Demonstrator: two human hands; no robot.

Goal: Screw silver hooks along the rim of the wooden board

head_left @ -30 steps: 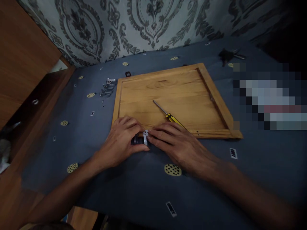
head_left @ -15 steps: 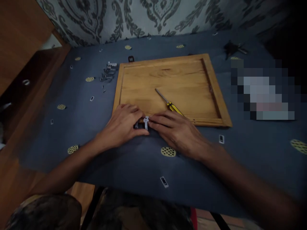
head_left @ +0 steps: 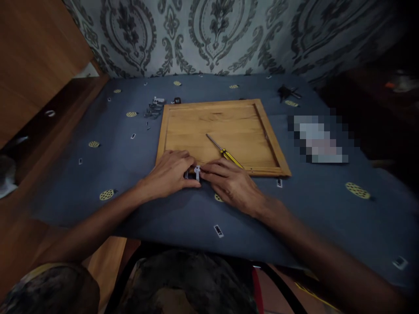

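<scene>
A framed wooden cabinet door (head_left: 186,126) lies flat on the cloth-covered table. At its near edge sits a small metal hinge (head_left: 197,171), partly hidden by fingers. My left hand (head_left: 170,174) is closed around the hinge from the left, its fingers over the door's frame and its thumb below. From the right, the fingertips of my right hand (head_left: 232,183) pinch against the same hinge. A yellow-and-black screwdriver (head_left: 231,158) rests on the door panel just beyond my right hand, its shaft pointing away to the left.
Several metal hinges (head_left: 153,109) and a few small screws (head_left: 147,126) lie left of the door. A black clip-like object (head_left: 176,100) is behind it, a dark object (head_left: 288,93) at the back right. A pixelated item (head_left: 319,139) lies on the right of the table (head_left: 183,222).
The camera view has tilted up and shifted, so the table looks lower and farther off. Both hands stay at the hinge on the door's near edge; the screwdriver keeps its place.
</scene>
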